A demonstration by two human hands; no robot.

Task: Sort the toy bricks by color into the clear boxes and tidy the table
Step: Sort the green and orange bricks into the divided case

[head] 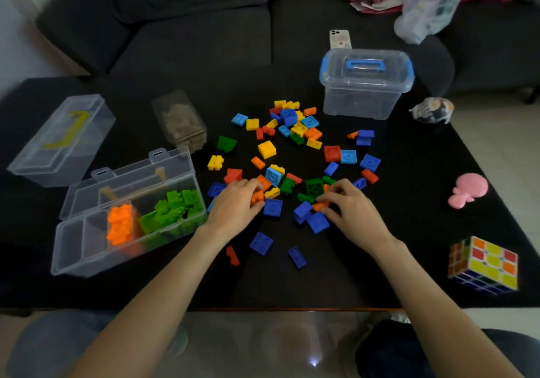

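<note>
- The left hand (236, 205) is closed on an orange brick (258, 197) at the near left edge of the brick pile (295, 149).
- The right hand (352, 211) pinches another orange piece (320, 205) between its fingertips, just beside blue bricks (309, 215).
- The pile spreads over the middle of the black table (409, 260): yellow, blue, red, green and orange mixed.
- An open clear box (87, 249) at near left holds orange bricks (119, 225) in one compartment and green bricks (175, 208) in the next.
- A shut clear box (62, 139) lies far left; a blue-handled tub (365, 85) stands far right.
- A cube puzzle (483, 265) sits near right, a pink toy (469, 190) beyond it.
</note>
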